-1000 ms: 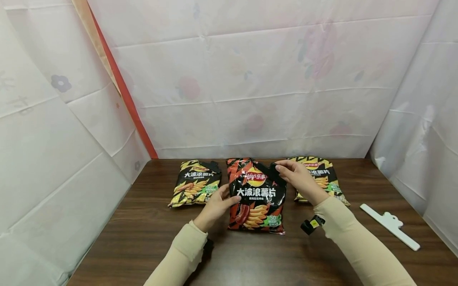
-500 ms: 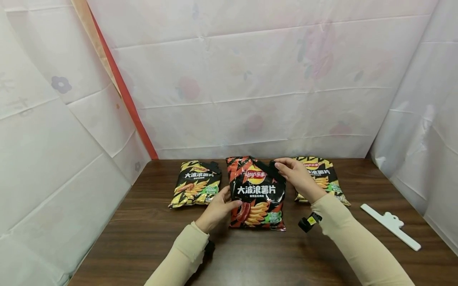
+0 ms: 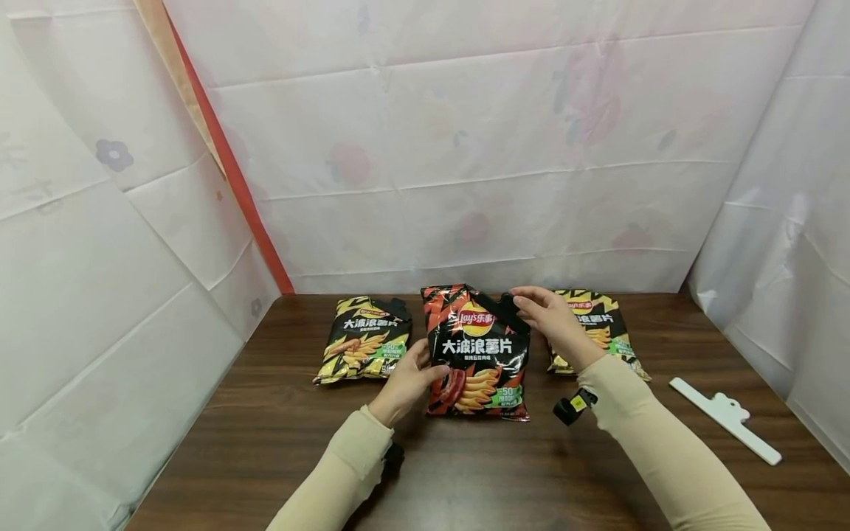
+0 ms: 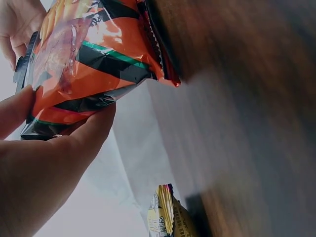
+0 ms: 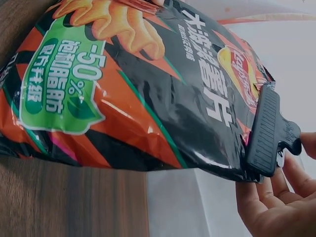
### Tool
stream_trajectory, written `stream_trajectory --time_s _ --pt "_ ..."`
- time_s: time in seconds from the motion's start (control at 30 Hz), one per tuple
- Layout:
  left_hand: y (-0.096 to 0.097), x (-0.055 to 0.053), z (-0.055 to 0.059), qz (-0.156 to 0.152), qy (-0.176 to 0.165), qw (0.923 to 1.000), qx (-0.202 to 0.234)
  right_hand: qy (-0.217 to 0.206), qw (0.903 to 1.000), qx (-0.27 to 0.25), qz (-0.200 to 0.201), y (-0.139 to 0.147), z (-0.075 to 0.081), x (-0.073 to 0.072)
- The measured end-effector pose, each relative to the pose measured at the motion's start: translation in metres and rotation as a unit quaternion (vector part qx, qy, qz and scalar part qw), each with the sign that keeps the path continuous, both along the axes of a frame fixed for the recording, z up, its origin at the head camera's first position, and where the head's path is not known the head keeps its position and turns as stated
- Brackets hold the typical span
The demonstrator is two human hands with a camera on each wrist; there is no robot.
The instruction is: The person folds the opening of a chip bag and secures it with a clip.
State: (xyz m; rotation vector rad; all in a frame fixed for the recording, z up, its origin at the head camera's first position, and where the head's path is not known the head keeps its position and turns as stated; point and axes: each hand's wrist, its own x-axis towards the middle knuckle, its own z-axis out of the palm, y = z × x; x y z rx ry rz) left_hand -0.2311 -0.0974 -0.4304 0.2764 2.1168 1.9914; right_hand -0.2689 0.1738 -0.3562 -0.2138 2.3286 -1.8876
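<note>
in the head view's lower centre, the left hand grips a plump, glossy red-and-black chip bag; the right hand pinches its ridged black clip over the wood-grained counter.

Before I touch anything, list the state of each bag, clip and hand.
Red bag: held, clipped across its upper right corner
Red bag's clip: clamped on
Left yellow bag: lying on the table
Left yellow bag's clip: clamped on
Right yellow bag: lying, partly hidden
White clip: loose on the table
Left hand: grips red bag
Right hand: holds red bag's clip
</note>
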Motion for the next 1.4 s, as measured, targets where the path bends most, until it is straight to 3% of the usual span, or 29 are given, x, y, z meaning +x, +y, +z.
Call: stream_trajectory --time_s 0.4,0.8,1.1,1.4 --pt "0.004 -0.001 -0.001 0.012 0.009 0.9998 0.013 0.014 0.9996 -0.023 0.005 0.013 -0.004 0.001" --pt "0.007 -0.007 -0.001 0.022 0.012 0.9996 0.010 -0.020 0.9987 -0.040 -0.024 0.018 -0.035 0.011" --pt "0.012 -0.013 0.000 0.023 -0.012 0.9992 0.029 -0.071 0.9966 -0.032 -0.026 0.009 -0.055 0.020" --pt "0.016 -0.022 0.002 0.039 -0.015 0.9987 0.030 -0.070 0.9968 -0.030 -0.025 0.003 -0.066 0.021"
